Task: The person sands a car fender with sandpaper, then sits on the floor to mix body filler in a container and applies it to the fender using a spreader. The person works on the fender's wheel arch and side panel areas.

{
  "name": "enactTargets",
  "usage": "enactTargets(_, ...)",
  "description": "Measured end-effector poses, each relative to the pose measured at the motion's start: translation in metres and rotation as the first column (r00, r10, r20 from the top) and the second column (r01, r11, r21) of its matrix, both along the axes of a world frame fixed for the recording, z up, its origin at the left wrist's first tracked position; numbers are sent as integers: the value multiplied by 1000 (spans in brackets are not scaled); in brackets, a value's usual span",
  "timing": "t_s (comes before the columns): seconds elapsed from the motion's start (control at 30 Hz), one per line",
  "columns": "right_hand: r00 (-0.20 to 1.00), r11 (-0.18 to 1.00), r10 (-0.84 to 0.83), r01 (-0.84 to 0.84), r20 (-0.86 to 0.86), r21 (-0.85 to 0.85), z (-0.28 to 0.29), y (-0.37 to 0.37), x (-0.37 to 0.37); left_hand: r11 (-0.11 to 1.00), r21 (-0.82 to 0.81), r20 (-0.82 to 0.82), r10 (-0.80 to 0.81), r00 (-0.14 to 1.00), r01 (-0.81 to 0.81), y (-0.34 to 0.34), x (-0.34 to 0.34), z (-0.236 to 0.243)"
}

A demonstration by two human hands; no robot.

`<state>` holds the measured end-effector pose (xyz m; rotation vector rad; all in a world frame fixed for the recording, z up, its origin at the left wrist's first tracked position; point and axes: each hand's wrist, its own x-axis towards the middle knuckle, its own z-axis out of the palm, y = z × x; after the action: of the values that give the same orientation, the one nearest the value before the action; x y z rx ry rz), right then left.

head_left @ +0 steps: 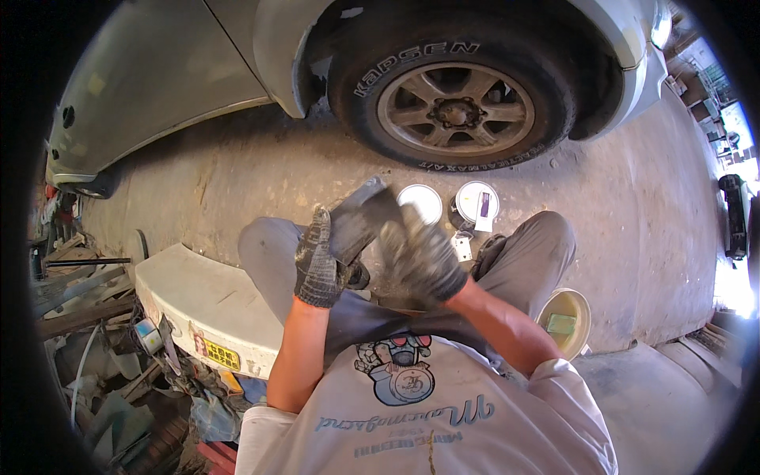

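Note:
My left hand (318,260), in a worn grey knitted work glove, is closed around a dark grey flat sheet (362,223). The sheet looks bent or folded, and motion smears its right side; its exact kind I cannot make out. Close by on the right, my right hand (419,257) wears a similar glove and is strongly blurred. Whether its fingers touch the sheet does not show. Both hands are over my lap, between my bent knees. Beyond them stand two cans with white lids: a left can (420,204) and a right can (477,204) with a small label on top.
A car wheel (457,111) under a pale car body (174,71) is ahead of me. A white curved panel (198,289) lies at my left, beside piled scrap (119,396). By my right knee a pale bucket (576,317) holds a greenish block.

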<state>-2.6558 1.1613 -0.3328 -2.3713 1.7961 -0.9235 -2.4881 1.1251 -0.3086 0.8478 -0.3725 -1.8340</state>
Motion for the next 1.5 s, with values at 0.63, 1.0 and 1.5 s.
enactTargets(0.63, 986, 964, -71, 108, -152, 244, -19, -41, -32, 930, -315, 504, -5, 863, 189, 21, -5, -39)
enactTargets(1.0, 974, 973, -218, 213, -59, -86, -37, -32, -27, 784, -441, 719, 17, 695, 437, -1, -24, 5)
enactTargets(1.5, 845, 981, -195, 157, 498, 118, 5, -16, -1, 741, -395, 818, 13, 576, 543, 6, -27, 11)
